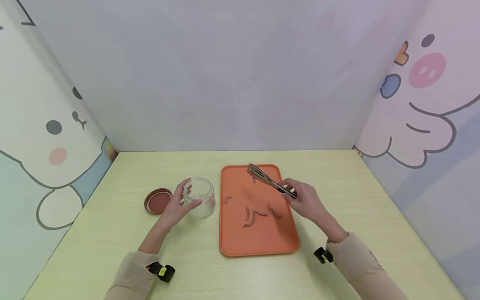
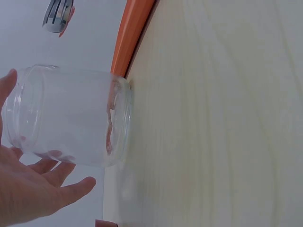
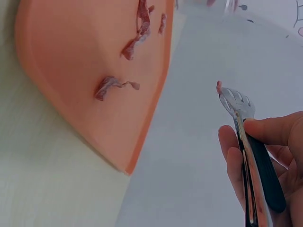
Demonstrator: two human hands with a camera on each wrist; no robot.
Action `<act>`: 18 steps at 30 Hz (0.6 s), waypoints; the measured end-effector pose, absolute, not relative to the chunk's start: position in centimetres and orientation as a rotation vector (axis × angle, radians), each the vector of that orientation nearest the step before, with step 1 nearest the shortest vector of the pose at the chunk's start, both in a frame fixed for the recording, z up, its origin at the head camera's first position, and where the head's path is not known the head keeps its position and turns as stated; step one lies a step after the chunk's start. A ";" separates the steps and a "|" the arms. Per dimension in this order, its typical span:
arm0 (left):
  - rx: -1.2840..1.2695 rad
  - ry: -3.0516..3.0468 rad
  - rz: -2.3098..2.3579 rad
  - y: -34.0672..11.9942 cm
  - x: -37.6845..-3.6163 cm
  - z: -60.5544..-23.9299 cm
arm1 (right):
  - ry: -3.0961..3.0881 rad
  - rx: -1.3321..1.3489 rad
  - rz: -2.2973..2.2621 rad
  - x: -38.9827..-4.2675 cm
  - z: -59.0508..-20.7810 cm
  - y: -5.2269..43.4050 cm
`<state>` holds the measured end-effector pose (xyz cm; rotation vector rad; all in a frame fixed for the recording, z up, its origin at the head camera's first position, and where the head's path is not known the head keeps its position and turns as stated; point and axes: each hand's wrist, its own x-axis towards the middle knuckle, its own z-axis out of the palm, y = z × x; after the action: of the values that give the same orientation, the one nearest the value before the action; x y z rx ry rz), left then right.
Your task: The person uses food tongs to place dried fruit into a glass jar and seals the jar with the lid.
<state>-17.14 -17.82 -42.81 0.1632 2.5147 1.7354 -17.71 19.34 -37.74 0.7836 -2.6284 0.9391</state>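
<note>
My left hand [image 1: 179, 207] holds a clear jar [image 1: 204, 206] by its upper part, thumb on one side and fingers on the other. The jar stands on the table with its mouth uncovered, and reddish strips show through its base in the left wrist view. In my right hand [image 1: 305, 199] is a pair of metal tongs [image 1: 262, 175] with dark grips, raised over the orange tray [image 1: 258, 243]. A small reddish scrap [image 3: 218, 87] is caught at the tongs' tips. Several thin strips of what looks like raw meat [image 3: 108, 87] lie scattered on the tray.
A reddish-brown round lid [image 1: 159, 201] lies on the table left of the jar. The tray sits just right of the jar on the pale wooden table [image 1: 187, 258]. Cartoon-printed walls [image 1: 240, 83] close off the back and both sides.
</note>
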 end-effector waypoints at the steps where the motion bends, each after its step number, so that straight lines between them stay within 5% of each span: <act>1: 0.162 2.515 1.735 -17.8 -17.1 -42.8 | -2.623 0.787 0.940 -17.7 -37.5 19.2; 18: 0.146 2.481 1.752 -16.7 -15.6 -39.6 | -2.532 0.939 0.999 -17.3 -36.1 15.8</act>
<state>-15.63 -16.75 -39.59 0.1459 2.4805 1.7517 -17.32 15.78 -36.10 0.9391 -2.5324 0.9985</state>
